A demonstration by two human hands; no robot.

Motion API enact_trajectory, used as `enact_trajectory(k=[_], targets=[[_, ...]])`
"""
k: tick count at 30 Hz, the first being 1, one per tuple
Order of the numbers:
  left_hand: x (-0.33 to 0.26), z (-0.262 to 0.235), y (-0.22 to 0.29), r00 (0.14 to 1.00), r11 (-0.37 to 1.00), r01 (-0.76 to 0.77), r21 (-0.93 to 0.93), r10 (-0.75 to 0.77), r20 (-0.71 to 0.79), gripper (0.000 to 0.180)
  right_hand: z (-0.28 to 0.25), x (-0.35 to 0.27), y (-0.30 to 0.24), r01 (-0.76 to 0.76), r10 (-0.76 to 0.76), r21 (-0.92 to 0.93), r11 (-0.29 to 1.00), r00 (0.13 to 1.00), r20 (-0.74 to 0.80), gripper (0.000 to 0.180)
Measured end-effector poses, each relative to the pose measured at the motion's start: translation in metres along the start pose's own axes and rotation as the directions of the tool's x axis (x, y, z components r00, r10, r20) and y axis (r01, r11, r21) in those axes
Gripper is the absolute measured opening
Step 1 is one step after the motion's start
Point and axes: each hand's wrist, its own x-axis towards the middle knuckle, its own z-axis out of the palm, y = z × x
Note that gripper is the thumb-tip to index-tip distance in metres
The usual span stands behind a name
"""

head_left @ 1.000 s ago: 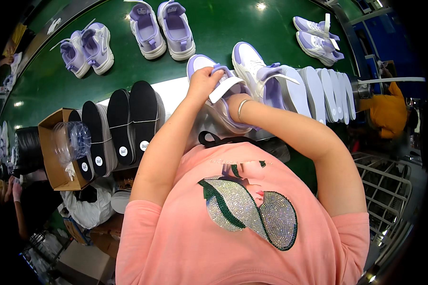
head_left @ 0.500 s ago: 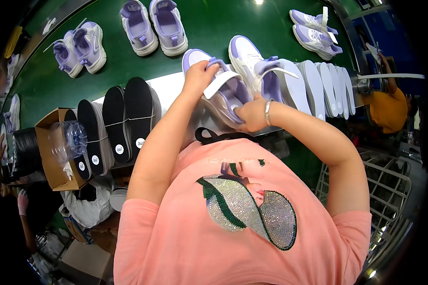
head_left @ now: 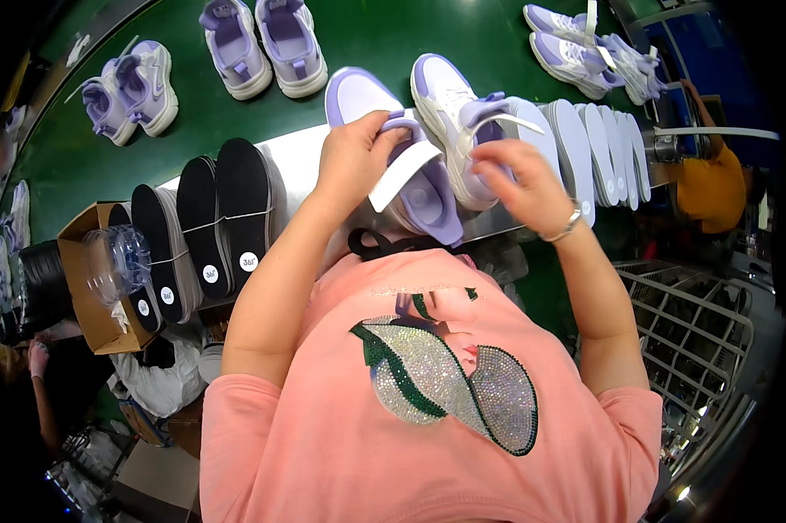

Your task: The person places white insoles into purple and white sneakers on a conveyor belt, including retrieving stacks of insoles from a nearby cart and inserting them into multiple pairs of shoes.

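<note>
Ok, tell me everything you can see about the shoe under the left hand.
The lilac and white sneaker lies on the pale strip at the near edge of the green belt, toe pointing away. It looks like smooth synthetic leather with a lilac strap. A white insole sticks out of its opening. The left hand grips its top; a matching sneaker sits close on its right.

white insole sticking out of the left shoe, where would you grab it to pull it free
Grip the white insole at its exposed end, which juts out of the lavender shoe toward the person. Come from the near side, pinching its flat faces. The left hand already rests on the shoe's opening; the right hand hovers beside it.
</note>
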Motion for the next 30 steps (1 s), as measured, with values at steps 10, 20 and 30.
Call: enact_trajectory(k=[10, 20, 30], targets=[[-0.001, 0.003, 0.009, 0.982, 0.964, -0.191, 0.185, 0.187, 0.039, 0.017, 0.022, -0.045, 0.046, 0.098, -0.004, -0.533, 0.840, 0.985, 0.175, 0.028], [0.039, -0.077, -0.012, 0.957, 0.965, 0.124, 0.230, -0.178, 0.230, 0.026, -0.008, -0.035, 0.050, 0.072, -0.070, -0.184, 0.980, 0.997, 0.017, 0.030], [0.016, 0.039, 0.041, 0.941, 0.853, -0.338, 0.397, 0.297, 0.163, 0.077, -0.071, -0.089, 0.189, -0.717, 0.629, -0.488, 0.498, 0.686, -0.365, 0.040]])
